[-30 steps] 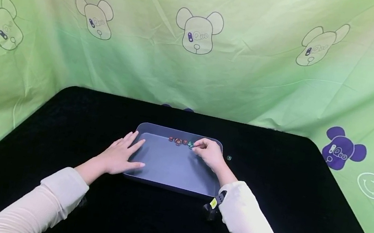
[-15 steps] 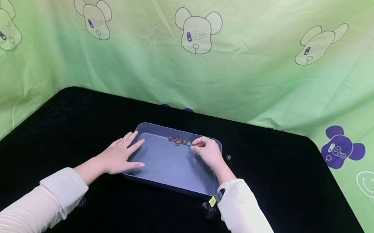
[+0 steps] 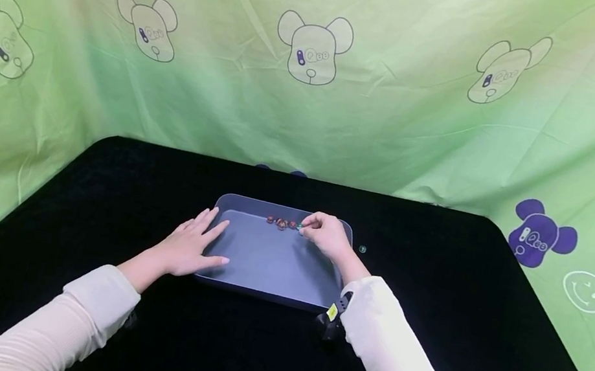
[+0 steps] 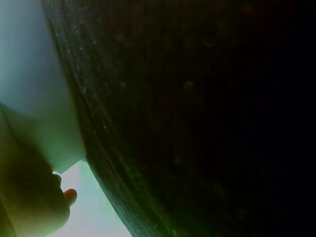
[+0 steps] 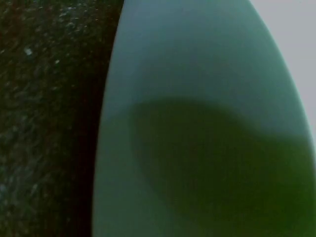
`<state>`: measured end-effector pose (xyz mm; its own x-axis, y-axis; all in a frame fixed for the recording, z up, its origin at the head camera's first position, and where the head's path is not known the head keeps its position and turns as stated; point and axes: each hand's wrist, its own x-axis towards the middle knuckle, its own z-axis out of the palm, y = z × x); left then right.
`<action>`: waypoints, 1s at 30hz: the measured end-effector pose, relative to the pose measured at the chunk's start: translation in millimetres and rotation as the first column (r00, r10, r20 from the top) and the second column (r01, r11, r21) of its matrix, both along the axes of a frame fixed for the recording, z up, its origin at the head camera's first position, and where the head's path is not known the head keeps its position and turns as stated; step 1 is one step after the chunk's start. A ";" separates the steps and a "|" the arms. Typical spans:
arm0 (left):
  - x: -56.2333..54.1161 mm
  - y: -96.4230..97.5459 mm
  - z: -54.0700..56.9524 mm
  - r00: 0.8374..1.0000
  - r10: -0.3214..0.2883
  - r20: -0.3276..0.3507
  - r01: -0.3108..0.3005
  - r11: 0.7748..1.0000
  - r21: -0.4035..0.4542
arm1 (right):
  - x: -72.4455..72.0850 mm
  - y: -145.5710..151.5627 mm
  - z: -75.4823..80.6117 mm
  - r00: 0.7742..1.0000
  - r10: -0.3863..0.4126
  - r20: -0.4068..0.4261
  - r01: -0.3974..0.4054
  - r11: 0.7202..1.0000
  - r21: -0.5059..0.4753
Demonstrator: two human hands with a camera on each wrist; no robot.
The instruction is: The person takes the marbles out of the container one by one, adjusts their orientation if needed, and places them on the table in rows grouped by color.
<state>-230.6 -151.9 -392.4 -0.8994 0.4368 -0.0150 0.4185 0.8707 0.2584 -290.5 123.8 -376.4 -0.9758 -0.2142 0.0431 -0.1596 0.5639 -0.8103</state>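
Observation:
A shallow grey-blue tray point(image 3: 261, 258) lies on the black cloth in the head view. Along its far side sit several reddish-brown marbles point(image 3: 282, 224) in a short row. At the row's right end, a green marble point(image 3: 299, 227) shows at the fingertips of my right hand point(image 3: 327, 236), whose thumb and forefinger pinch it. My left hand point(image 3: 186, 249) rests with spread, straight fingers over the tray's left rim. Part of the tray's right side is hidden by the right hand. Both wrist views are dark and show mostly tray wall and cloth.
One more green marble point(image 3: 362, 249) lies on the black cloth point(image 3: 434, 287) just right of the tray. A green printed curtain point(image 3: 308, 122) encloses the table at the back and sides.
My right hand has shifted slightly left toward the reddish marbles, with the green at its fingertips drawing closer to them. The left hand stays put.

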 end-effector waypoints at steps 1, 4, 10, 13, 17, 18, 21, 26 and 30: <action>0.1 0.0 -0.1 1.000 -0.001 0.001 0.001 1.000 0.001 | -0.6 -0.3 -0.3 1.000 0.001 -0.001 -0.001 1.000 0.001; 0.3 0.0 -0.8 1.000 -0.003 0.000 0.003 1.000 -0.002 | -2.3 -1.1 -1.5 1.000 -0.002 -0.005 0.002 1.000 -0.008; 0.5 0.6 -1.0 1.000 -0.010 -0.005 0.010 1.000 0.004 | -5.9 -0.3 -5.3 1.000 -0.019 -0.007 0.019 1.000 -0.016; 0.1 0.8 -0.7 1.000 -0.006 -0.001 0.006 1.000 0.006 | -7.4 0.9 -7.2 1.000 -0.031 -0.003 0.031 0.999 -0.007; -0.7 0.1 -2.2 1.000 -0.003 0.005 0.003 1.000 0.001 | -8.9 1.9 -8.9 0.999 -0.038 -0.004 0.038 0.999 -0.008; -1.0 -0.1 -2.5 1.000 -0.002 0.006 0.002 1.000 0.000 | -9.3 2.1 -8.9 0.999 -0.041 -0.005 0.041 0.999 -0.006; -1.7 -0.7 -3.0 1.000 -0.002 0.004 0.002 1.000 0.000 | -10.3 2.5 -8.7 0.999 -0.043 -0.009 0.043 0.999 0.004; -2.1 -1.6 -2.4 1.000 0.003 0.007 -0.003 1.000 0.007 | -11.6 3.2 -9.0 0.999 -0.040 -0.013 0.040 0.998 0.047; -2.0 -1.6 -1.8 1.000 0.009 0.023 -0.009 1.000 -0.002 | -12.6 3.6 -11.3 0.999 -0.044 -0.007 0.044 0.996 0.079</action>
